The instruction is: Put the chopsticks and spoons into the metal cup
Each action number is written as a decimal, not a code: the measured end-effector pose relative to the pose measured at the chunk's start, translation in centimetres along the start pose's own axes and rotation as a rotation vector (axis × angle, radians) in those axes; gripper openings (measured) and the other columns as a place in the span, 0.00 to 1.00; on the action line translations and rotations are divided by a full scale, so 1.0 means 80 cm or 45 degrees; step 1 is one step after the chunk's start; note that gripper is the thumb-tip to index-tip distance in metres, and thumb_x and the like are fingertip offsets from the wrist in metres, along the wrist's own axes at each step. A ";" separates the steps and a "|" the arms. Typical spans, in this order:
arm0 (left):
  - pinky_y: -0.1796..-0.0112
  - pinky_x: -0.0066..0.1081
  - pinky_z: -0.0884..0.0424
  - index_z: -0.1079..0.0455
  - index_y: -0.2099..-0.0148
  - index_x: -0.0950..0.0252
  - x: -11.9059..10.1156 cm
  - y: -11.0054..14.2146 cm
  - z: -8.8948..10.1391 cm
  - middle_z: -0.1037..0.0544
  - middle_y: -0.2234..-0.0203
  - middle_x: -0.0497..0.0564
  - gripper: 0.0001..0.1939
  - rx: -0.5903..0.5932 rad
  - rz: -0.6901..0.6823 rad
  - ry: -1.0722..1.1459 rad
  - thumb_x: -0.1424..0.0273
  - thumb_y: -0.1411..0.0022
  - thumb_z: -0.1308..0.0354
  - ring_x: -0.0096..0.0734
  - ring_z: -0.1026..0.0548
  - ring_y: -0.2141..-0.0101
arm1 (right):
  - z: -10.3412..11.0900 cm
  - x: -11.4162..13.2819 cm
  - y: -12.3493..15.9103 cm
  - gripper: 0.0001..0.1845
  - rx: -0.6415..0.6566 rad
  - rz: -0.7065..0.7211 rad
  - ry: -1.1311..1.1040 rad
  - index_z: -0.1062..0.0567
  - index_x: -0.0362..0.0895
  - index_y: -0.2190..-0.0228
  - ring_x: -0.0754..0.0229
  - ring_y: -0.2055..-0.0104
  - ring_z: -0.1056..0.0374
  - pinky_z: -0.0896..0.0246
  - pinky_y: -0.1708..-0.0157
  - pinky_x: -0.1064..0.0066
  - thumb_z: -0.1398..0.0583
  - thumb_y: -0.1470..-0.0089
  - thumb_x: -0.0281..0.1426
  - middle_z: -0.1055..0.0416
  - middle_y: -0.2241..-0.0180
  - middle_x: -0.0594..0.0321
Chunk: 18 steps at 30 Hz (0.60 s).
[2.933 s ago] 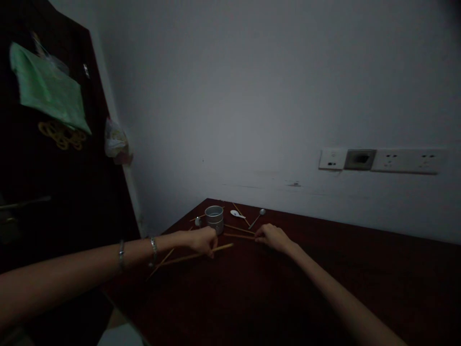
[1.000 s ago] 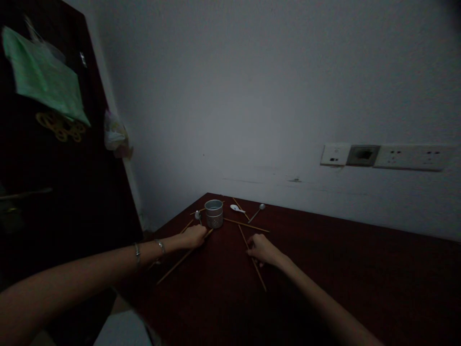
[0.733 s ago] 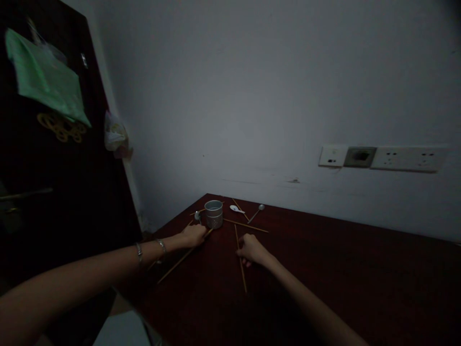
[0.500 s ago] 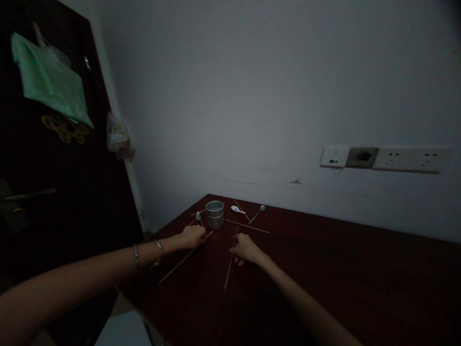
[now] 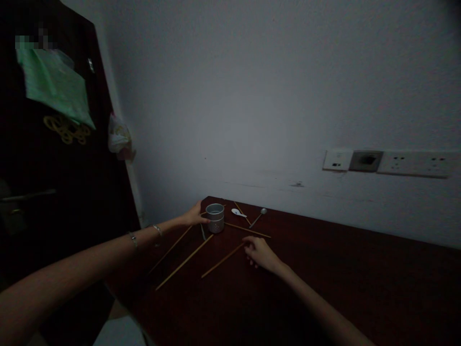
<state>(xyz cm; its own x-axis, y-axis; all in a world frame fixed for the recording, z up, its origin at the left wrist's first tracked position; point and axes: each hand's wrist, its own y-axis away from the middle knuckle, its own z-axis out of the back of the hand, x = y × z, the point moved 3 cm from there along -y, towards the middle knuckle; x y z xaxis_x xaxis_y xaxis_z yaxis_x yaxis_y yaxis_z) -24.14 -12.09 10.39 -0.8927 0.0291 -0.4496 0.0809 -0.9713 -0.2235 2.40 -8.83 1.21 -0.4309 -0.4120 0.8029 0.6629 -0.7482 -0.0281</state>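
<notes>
My left hand [image 5: 195,215] is at the left side of a silver metal canister [image 5: 216,225] with a perforated lower part. Its thumb and fingers are apart; the thumb meets the canister's edge in view, though I cannot tell if they touch. Below this hand shows a spoon's metal handle [image 5: 203,232]; its bowl is hidden. My right hand [image 5: 262,253] is closed, pinching one end of a wooden chopstick [image 5: 222,260] that slants down left. Another chopstick [image 5: 184,262] lies between the hands, and a further chopstick [image 5: 169,251] lies left of it.
Behind the canister, a white spoon [image 5: 238,212] and a long-handled metal spoon [image 5: 258,217] lie near the wall. A chopstick [image 5: 248,230] points right from the canister. The dark red table [image 5: 324,269] meets the wall, which carries sockets [image 5: 396,162]. A door stands left.
My left hand has moved up from the chopsticks to the canister's side. My right hand has shifted slightly right and down, and its chopstick has swung from steep to slanting left.
</notes>
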 end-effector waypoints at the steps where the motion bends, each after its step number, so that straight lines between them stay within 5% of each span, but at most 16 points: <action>1: 0.50 0.36 0.38 0.53 0.40 0.74 0.003 -0.003 -0.002 0.39 0.45 0.67 0.46 -0.038 0.013 0.046 0.63 0.57 0.36 0.46 0.38 0.46 | 0.003 -0.007 0.002 0.21 -0.006 0.009 0.013 0.34 0.37 0.52 0.70 0.84 0.37 0.42 0.87 0.81 0.51 0.49 0.25 0.33 0.78 0.66; 5: 0.47 0.39 0.42 0.59 0.38 0.73 0.008 -0.012 -0.011 0.47 0.42 0.69 0.53 -0.129 0.012 0.122 0.62 0.59 0.34 0.50 0.44 0.43 | 0.011 -0.023 0.011 0.20 -0.013 0.053 0.039 0.32 0.37 0.54 0.69 0.82 0.37 0.42 0.85 0.79 0.51 0.48 0.28 0.33 0.77 0.66; 10: 0.50 0.36 0.38 0.61 0.37 0.70 0.007 -0.026 -0.024 0.43 0.43 0.67 0.51 -0.076 -0.071 0.203 0.63 0.56 0.35 0.46 0.37 0.46 | 0.014 -0.020 0.020 0.18 -0.124 0.180 0.232 0.27 0.38 0.59 0.65 0.75 0.34 0.41 0.75 0.76 0.49 0.49 0.28 0.30 0.76 0.62; 18: 0.46 0.43 0.45 0.65 0.36 0.71 0.006 -0.031 -0.033 0.47 0.42 0.70 0.56 -0.122 -0.026 0.197 0.64 0.59 0.33 0.51 0.45 0.42 | 0.009 -0.019 0.021 0.18 -0.193 0.179 0.381 0.25 0.40 0.60 0.62 0.70 0.32 0.43 0.69 0.75 0.50 0.48 0.29 0.27 0.71 0.59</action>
<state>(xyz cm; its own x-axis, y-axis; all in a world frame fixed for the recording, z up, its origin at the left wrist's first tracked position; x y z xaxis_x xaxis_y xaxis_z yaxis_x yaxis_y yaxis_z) -23.58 -9.06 8.42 -0.8163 0.0919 -0.5702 0.1120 -0.9433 -0.3123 4.60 -9.05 0.39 -0.5169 -0.6336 0.5756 0.6397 -0.7327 -0.2322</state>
